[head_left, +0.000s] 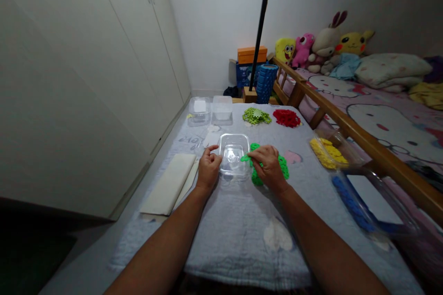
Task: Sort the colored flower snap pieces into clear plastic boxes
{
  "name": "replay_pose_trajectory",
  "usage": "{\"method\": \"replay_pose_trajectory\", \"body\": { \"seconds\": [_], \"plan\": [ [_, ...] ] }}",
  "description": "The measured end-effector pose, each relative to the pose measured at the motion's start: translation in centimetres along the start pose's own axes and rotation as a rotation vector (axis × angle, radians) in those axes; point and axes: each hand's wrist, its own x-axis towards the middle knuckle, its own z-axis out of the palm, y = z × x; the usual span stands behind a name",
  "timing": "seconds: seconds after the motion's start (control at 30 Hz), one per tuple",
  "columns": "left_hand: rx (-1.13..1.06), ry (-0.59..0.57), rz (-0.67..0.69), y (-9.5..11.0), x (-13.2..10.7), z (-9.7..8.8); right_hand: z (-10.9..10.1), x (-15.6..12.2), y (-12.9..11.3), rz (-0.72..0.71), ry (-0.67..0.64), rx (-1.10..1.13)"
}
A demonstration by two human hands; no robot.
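The two hands are apart, one on each side of a clear, square plastic container (226,167) on the cloth-covered table (235,230). The right hand (268,166) pinches a small, flat, bright-green piece (244,158) between its fingertips, at the container's right rim. Directly beneath that hand, just right of the container, lies a spread pile of bright-green pieces (284,167), partly hidden by it. The left hand (208,166), loosely curled, is at the container's left wall; whether it grips the wall cannot be told.
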Motion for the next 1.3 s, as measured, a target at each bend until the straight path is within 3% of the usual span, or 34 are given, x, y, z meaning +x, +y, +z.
{"method": "replay_pose_trajectory", "body": {
  "seconds": [0.23,0.5,0.63,0.73,1.07,1.3],
  "plan": [
    [-0.035,0.005,0.002,0.0,0.0,0.0,0.2,-0.2,0.6,-0.03,-0.028,0.011],
    [-0.027,0.018,0.005,-0.4,0.2,-0.1,-1.0,-0.7,6.3,0.302,0.085,-0.203],
    [-0.039,0.018,0.004,-0.4,0.2,-0.1,-0.4,-1.3,8.9,0.402,0.044,-0.299],
    [-0.043,0.017,0.012,-0.5,0.3,-0.2,0.2,-1.7,9.5,0.405,-0.006,-0.32],
    [-0.011,0.039,0.024,-0.8,0.5,-0.4,-1.1,-0.9,8.1,0.375,0.086,-0.148],
    [-0.052,0.014,-0.003,-0.3,0.4,-0.2,-1.3,0.1,2.8,0.161,0.165,0.125]
  ]
}}
